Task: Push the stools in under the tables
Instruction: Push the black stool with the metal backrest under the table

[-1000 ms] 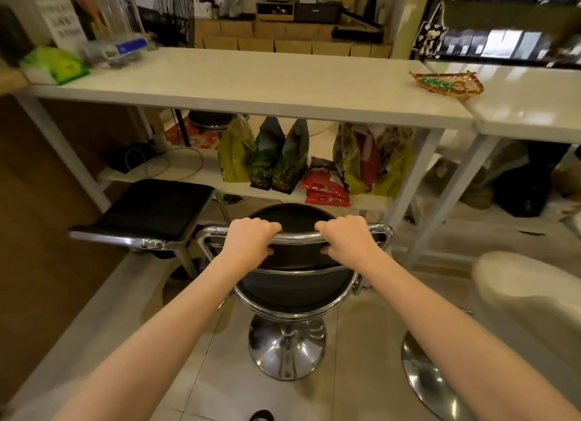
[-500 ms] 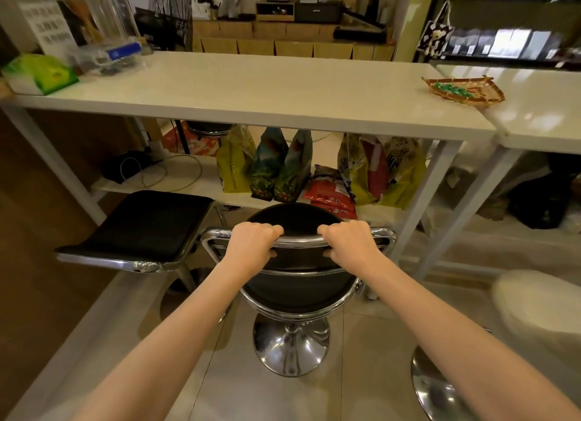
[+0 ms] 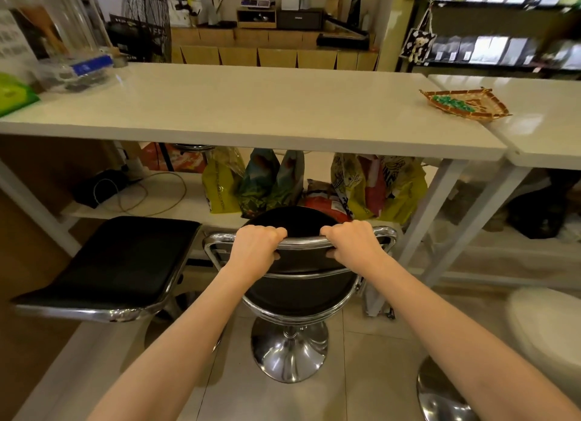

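Observation:
A round black stool [image 3: 298,295] with a chrome backrest bar and chrome base stands in front of the long white table [image 3: 251,118]. My left hand [image 3: 256,250] and my right hand [image 3: 352,247] both grip the chrome bar, side by side. The seat's far edge reaches the table's front edge. A square black stool [image 3: 122,263] stands to its left, partly under the table. A white stool [image 3: 547,335] with a chrome base sits at the lower right, in front of a second white table [image 3: 547,131].
Several snack bags [image 3: 371,188] stand on the low shelf under the table, with a black device and cable [image 3: 103,188] on the left. A woven tray [image 3: 465,104] lies on the tabletop at right, a green pack [image 3: 12,96] at left. The white table legs [image 3: 434,206] slant beside the stool.
The round stool has slid forward toward the table with both hands on its bar. The view has moved closer and the white stool has shifted toward the right edge.

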A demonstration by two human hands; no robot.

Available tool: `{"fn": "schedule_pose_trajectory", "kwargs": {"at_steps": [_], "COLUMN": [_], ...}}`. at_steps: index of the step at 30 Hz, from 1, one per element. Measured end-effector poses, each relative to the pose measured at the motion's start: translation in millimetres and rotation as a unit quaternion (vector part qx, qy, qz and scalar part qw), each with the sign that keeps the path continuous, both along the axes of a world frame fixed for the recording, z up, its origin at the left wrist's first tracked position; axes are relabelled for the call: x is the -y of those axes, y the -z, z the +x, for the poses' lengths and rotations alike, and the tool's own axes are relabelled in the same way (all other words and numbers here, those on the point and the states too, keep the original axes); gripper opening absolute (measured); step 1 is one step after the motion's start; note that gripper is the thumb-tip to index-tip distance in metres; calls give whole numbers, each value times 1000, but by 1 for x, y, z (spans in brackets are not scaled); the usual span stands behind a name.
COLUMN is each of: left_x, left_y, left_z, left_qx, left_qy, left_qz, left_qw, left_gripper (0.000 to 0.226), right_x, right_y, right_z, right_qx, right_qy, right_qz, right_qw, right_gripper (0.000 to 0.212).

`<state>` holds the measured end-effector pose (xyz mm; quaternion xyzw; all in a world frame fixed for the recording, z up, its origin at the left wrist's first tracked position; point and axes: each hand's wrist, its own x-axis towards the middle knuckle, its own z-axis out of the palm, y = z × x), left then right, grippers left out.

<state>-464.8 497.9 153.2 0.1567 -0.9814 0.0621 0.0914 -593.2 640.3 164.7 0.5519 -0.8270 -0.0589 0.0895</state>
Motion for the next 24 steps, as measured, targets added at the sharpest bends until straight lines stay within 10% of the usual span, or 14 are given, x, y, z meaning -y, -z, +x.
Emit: {"fn": "schedule_pose_trajectory", "kwargs": {"at_steps": [24], "left_x": [57], "left_y": [-3], "left_z": [-12], "left_qx": [14], "left_qy": [69], "left_qz": [-16], "left_qw": [997], "left_gripper": [26], "right_x": [42], "right_y": [-3], "right_z": [14], "right_qx": [7], "right_qy": [76], "right_qz": [19], "right_qw": [997], "right_gripper": [22]}}
